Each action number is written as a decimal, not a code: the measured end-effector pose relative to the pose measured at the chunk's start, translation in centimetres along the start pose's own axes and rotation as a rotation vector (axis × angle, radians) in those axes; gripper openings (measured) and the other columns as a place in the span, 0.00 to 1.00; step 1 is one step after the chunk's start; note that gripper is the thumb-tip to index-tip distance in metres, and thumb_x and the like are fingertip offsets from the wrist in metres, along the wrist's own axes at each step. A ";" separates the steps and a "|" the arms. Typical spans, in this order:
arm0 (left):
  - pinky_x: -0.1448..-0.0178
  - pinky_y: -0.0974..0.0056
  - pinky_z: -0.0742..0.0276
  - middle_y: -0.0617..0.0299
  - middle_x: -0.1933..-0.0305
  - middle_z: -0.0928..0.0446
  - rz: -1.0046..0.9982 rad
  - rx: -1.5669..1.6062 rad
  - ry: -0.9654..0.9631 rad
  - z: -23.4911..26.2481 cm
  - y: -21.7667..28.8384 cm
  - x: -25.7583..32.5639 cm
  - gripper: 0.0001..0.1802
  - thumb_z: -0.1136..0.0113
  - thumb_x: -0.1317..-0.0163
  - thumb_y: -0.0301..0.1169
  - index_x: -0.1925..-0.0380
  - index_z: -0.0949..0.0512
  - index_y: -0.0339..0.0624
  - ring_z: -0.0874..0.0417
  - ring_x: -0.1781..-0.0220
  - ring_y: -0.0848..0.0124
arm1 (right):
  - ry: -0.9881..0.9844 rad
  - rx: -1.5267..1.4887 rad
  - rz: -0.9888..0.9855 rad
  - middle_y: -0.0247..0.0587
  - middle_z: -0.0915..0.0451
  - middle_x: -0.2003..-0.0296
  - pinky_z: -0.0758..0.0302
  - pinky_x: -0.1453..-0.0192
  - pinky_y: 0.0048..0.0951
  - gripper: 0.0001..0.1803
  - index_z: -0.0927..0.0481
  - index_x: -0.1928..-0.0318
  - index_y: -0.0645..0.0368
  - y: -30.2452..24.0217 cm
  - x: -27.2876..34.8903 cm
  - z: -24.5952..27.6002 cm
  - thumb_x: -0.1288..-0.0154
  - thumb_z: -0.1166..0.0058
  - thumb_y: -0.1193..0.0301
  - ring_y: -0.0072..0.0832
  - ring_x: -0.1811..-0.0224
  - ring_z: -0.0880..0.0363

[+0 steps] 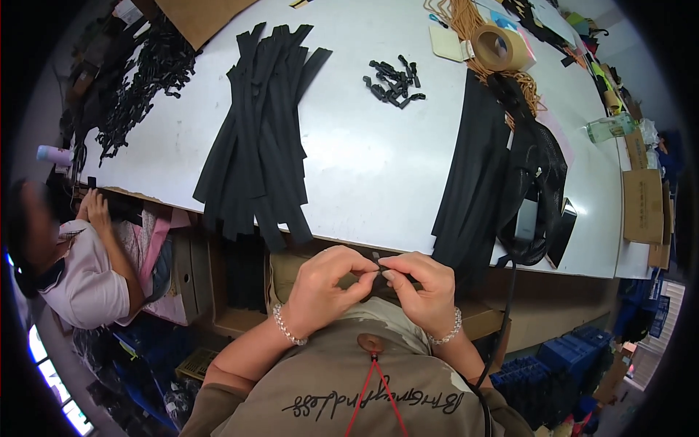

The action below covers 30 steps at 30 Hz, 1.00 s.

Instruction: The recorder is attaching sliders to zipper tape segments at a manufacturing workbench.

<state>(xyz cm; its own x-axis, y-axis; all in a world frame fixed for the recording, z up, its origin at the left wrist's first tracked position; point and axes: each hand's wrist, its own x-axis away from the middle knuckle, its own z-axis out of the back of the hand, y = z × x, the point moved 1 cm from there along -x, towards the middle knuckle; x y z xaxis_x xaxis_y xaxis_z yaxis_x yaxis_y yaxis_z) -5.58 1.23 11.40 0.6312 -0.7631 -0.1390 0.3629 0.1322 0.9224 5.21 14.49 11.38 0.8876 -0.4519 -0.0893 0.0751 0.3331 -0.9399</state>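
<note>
My left hand (329, 288) and my right hand (423, 288) meet in front of my body, just off the table's near edge. Both pinch a small black piece (381, 267) between thumbs and fingertips. The fingers cover most of it, so its exact kind is hidden. Ahead on the white table (364, 167) lies a small heap of short black parts (397, 80) resembling zipper pulls. A bundle of long flat black strips (262, 138), like zipper tape, lies to the left, its ends over the edge. More black strips (470, 167) lie on the right.
At far left is a large pile of black parts (149, 73), with a co-worker (95, 269) seated below it. On the right are a black mesh bag (539, 167) with a phone (526, 221), a tape roll (499, 47), orange cords (462, 16) and cardboard boxes (643, 205).
</note>
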 end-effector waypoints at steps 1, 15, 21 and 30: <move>0.66 0.68 0.25 0.58 0.73 0.21 0.001 0.001 -0.001 0.0 -0.1 0.0 0.07 0.36 0.55 0.19 0.74 0.22 0.36 0.19 0.70 0.68 | 0.001 0.000 -0.002 0.41 0.21 0.74 0.27 0.71 0.19 0.09 0.20 0.64 0.67 -0.1 -0.1 0.1 0.48 0.46 0.84 0.23 0.75 0.22; 0.61 0.73 0.25 0.62 0.69 0.21 0.293 0.339 -0.005 -0.8 -1.1 0.9 0.04 0.39 0.47 0.18 0.70 0.22 0.34 0.22 0.67 0.78 | -0.091 0.004 0.022 0.43 0.20 0.70 0.26 0.69 0.22 0.09 0.20 0.62 0.66 -0.7 -0.5 0.6 0.46 0.45 0.83 0.27 0.72 0.21; 0.59 0.75 0.26 0.64 0.66 0.22 0.488 0.497 -0.066 -0.6 -0.6 0.3 0.05 0.40 0.44 0.19 0.67 0.22 0.34 0.24 0.65 0.82 | 0.039 -0.682 -0.326 0.38 0.20 0.66 0.28 0.68 0.15 0.08 0.21 0.59 0.68 2.2 0.7 -1.0 0.39 0.49 0.82 0.15 0.72 0.26; 0.63 0.77 0.26 0.65 0.67 0.22 0.558 0.808 -0.080 -1.4 -2.7 1.8 0.06 0.39 0.44 0.22 0.66 0.23 0.34 0.23 0.68 0.82 | 0.041 -0.604 -0.315 0.33 0.22 0.69 0.30 0.68 0.14 0.07 0.21 0.60 0.68 2.4 0.8 -1.5 0.38 0.49 0.81 0.13 0.73 0.29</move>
<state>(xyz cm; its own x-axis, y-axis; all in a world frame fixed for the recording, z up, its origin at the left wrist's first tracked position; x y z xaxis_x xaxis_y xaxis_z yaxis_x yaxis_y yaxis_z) -4.48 0.36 8.16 0.5107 -0.7669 0.3887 -0.5695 0.0369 0.8212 5.36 13.69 8.52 0.8462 -0.4865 0.2173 0.0492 -0.3348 -0.9410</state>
